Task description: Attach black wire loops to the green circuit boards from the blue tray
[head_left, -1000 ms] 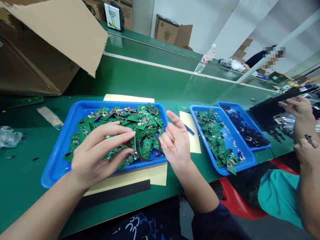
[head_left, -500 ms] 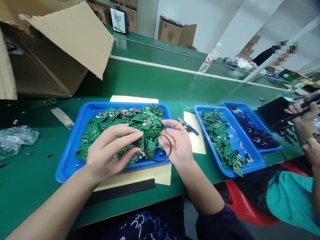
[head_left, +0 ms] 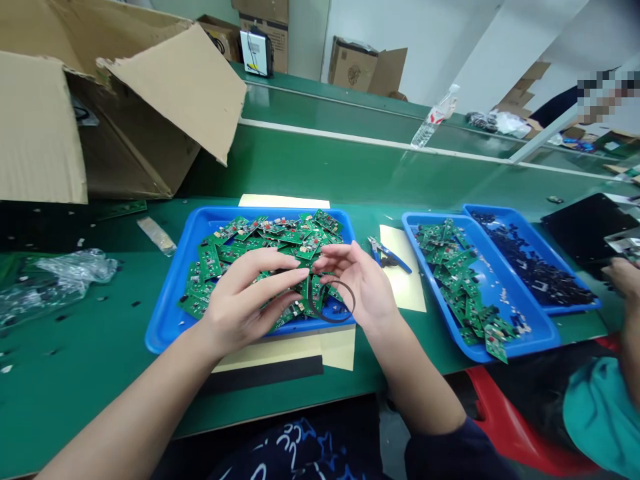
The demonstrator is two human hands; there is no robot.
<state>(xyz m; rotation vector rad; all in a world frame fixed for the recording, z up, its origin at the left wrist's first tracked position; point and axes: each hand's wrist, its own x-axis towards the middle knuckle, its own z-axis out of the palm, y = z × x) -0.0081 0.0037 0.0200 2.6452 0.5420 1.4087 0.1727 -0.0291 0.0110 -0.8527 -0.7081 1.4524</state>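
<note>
My left hand [head_left: 250,300] is closed over the near middle of a blue tray [head_left: 167,293] heaped with green circuit boards [head_left: 293,230]. Between its thumb and fingers is a circuit board, turned nearly edge-on and mostly hidden. A thin black cable [head_left: 354,308] curves in a loop from near that board, in front of my right palm. My right hand [head_left: 367,287] faces it over the tray's right side, thumb raised apart from loosely bent fingers. Nothing shows gripped there, though some fingertips are partly hidden.
Blue-handled pliers [head_left: 393,259] lie on yellow paper [head_left: 413,293]. Further right stand a second blue tray [head_left: 543,340] of boards and a third tray [head_left: 595,305] of black parts. A co-worker's hand [head_left: 625,280] is at far right. A cardboard box [head_left: 40,133] and plastic bag [head_left: 83,273] are left.
My right thumb has parted from the fingertips it was pinched against. The view has swung left, so the scene sits further right. My left hand keeps its grip.
</note>
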